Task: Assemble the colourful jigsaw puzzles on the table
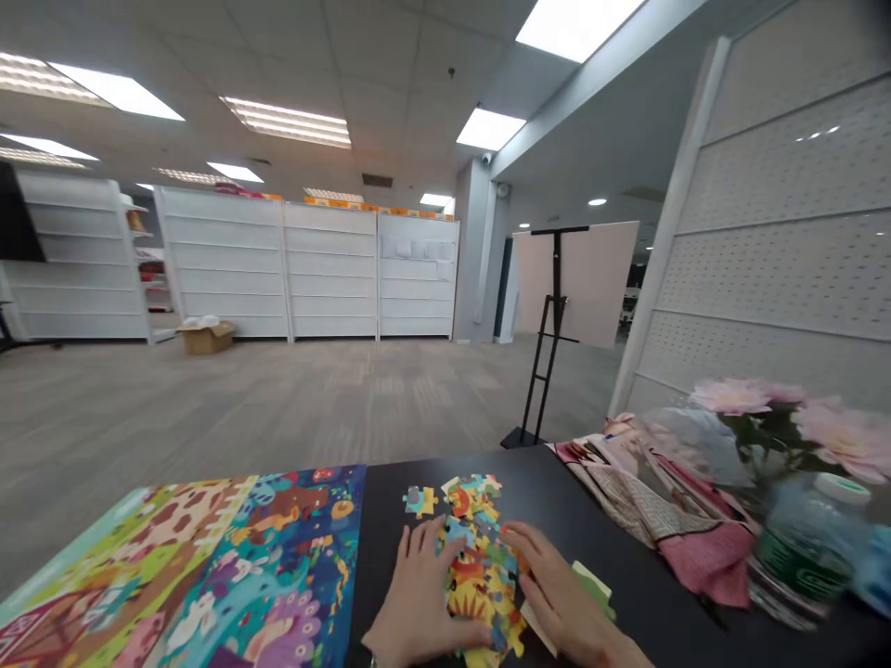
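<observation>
Jigsaw heap: multicoloured, knobbed, flat jigsaw pieces [480,589], lying on the smooth black tabletop [390,492], lower centre of frame.
Left hand [421,594]: spreading wide, thumb apart, touching the heap's left side; apparently gripping nothing.
Right hand [561,589]: half-curling at the heap's right edge; any grip cannot be told.
Piecework step: seemingly gathering or sorting pieces.
Next piece move: probably calling for fingertips isolating one piece, without scattering others.

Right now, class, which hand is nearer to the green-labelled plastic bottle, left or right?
Right. The right hand is at the right side of the jigsaw pieces, left of the plastic bottle and apart from it. The left hand is farther away, at the pieces' left side.
</observation>
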`<state>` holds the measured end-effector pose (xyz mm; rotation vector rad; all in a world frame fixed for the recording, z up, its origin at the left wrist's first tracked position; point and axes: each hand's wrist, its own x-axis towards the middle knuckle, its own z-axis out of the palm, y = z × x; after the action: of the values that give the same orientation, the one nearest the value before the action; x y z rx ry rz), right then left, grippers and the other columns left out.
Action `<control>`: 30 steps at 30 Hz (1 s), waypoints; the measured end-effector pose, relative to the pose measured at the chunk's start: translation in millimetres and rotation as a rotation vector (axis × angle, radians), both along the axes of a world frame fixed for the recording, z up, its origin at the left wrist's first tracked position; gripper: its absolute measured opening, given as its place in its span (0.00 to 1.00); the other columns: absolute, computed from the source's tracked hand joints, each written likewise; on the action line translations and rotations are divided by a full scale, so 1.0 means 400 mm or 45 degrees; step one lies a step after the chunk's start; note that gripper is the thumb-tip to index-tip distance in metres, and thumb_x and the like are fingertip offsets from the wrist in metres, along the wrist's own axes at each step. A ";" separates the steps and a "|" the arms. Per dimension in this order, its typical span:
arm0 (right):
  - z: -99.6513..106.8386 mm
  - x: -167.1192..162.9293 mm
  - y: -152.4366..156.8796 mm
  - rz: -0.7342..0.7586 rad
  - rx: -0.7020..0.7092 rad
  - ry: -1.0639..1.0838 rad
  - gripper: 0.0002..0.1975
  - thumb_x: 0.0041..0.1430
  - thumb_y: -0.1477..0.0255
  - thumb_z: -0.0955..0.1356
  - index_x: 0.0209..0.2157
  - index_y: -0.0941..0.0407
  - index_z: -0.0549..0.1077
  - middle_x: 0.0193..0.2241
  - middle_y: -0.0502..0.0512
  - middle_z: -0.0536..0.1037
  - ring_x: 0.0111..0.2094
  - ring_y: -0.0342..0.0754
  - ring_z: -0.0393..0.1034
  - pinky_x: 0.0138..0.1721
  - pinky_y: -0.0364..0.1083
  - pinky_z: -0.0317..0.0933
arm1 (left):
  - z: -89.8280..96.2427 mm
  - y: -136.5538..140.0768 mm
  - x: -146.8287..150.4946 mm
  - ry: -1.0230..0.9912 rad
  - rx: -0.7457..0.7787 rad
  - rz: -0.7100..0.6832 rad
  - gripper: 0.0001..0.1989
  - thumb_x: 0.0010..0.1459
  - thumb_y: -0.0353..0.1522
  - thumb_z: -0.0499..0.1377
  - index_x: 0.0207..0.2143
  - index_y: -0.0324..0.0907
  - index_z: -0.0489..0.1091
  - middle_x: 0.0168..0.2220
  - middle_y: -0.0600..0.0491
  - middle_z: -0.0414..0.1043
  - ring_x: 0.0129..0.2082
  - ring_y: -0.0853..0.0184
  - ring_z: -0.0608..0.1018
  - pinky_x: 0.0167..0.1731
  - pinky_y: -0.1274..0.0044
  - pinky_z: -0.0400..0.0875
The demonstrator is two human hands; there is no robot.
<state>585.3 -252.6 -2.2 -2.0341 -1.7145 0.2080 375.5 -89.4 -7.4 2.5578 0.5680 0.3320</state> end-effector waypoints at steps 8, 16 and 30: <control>0.003 0.095 0.273 -0.210 -0.187 0.070 0.30 0.68 0.54 0.56 0.65 0.54 0.63 0.68 0.61 0.60 0.70 0.60 0.45 0.68 0.63 0.40 | 0.015 -0.009 0.021 -0.118 0.011 -0.010 0.36 0.50 0.53 0.63 0.60 0.52 0.66 0.62 0.49 0.63 0.61 0.51 0.64 0.61 0.65 0.57; -0.001 0.003 0.273 0.077 -0.096 0.081 0.25 0.64 0.58 0.64 0.59 0.53 0.71 0.64 0.59 0.67 0.67 0.57 0.56 0.67 0.56 0.49 | -0.002 0.062 0.015 0.071 0.076 0.344 0.52 0.45 0.57 0.62 0.69 0.47 0.54 0.71 0.44 0.48 0.70 0.44 0.47 0.66 0.53 0.39; -0.067 -0.157 -0.112 -0.127 -0.363 -0.119 0.38 0.60 0.49 0.66 0.68 0.35 0.50 0.71 0.47 0.45 0.71 0.69 0.35 0.66 0.73 0.36 | 0.009 0.091 0.061 -0.011 0.117 -0.020 0.25 0.61 0.48 0.55 0.58 0.51 0.69 0.57 0.50 0.68 0.62 0.52 0.63 0.64 0.61 0.50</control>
<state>522.4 -297.5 -29.0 -2.3626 -1.7137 0.3463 399.8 -53.0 -3.7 2.6462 0.5413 0.3717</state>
